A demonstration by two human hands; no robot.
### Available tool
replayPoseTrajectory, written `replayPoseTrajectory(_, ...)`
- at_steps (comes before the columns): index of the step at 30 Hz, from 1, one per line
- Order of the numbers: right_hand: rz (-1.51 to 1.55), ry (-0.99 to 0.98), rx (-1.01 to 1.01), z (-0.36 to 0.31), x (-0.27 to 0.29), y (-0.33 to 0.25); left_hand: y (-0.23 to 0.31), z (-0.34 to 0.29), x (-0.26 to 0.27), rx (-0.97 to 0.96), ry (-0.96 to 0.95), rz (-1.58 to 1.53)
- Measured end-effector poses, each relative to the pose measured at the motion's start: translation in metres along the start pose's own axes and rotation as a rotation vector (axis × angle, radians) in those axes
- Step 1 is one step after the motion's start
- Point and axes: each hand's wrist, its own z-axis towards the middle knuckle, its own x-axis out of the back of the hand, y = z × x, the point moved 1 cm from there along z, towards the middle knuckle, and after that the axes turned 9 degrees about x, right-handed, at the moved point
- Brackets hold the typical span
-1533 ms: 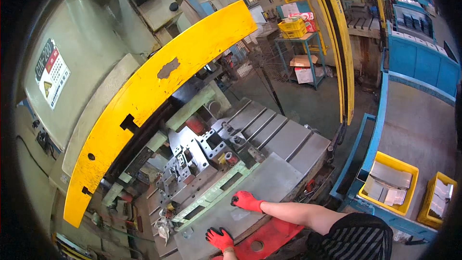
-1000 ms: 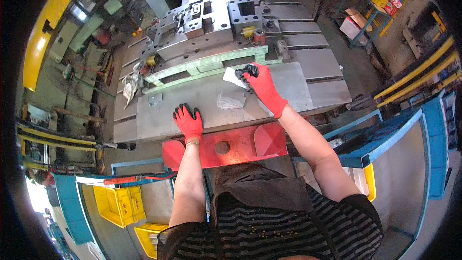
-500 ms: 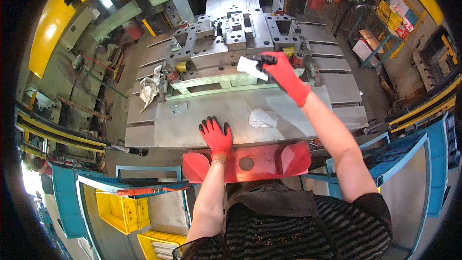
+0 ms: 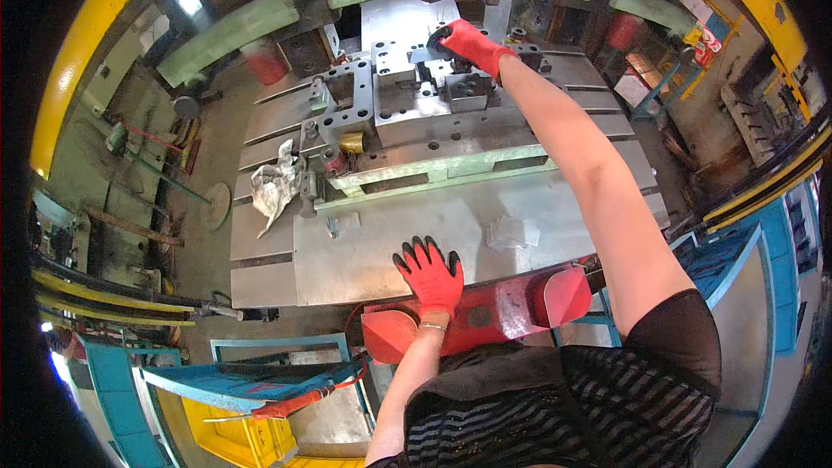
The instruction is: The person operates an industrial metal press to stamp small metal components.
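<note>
My left hand (image 4: 432, 279), in a red glove with black fingertips, lies flat with fingers spread on the front edge of the steel press bed (image 4: 373, 256). My right hand (image 4: 466, 43), gloved the same way, reaches over the block-shaped metal die (image 4: 407, 128). Its fingers are closed on a thin, flat metal sheet (image 4: 421, 55), held above the die's upper blocks. Part of the sheet is hidden by the glove. Several flat sheets lie in a loose stack (image 4: 513, 232) on the bed, right of my left hand. Another small flat piece (image 4: 345, 224) lies to the left.
A crumpled pale cloth (image 4: 274, 186) hangs at the die's left. A red console (image 4: 511, 305) spans the bed's front. Blue-framed racks (image 4: 251, 377) and a yellow bin (image 4: 230, 433) stand lower left. Pale green press beams (image 4: 230, 39) cross overhead; yellow uprights (image 4: 65, 78) flank them.
My right hand has moved farther forward with the sheet, from the die's front right to above its upper blocks. My left hand stays flat on the bed. The view has shifted.
</note>
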Motion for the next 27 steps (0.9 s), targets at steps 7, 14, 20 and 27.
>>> replayPoseTrajectory(7,0.393,-0.235,-0.189,0.015,0.004,0.013,0.002,0.003,0.005,0.003,-0.058,0.005)
replayPoseTrajectory(14,0.256,-0.460,0.002,0.026,0.011,-0.015,-0.001,0.002,0.002,0.010,-0.054,0.017)
replayPoseTrajectory(20,-0.432,-0.385,0.073,0.025,0.011,-0.029,0.003,0.003,0.002,0.012,-0.060,0.014)
replayPoseTrajectory(27,-0.413,-0.261,0.217,-0.004,0.046,-0.026,0.004,0.003,0.000,0.002,-0.042,-0.009)
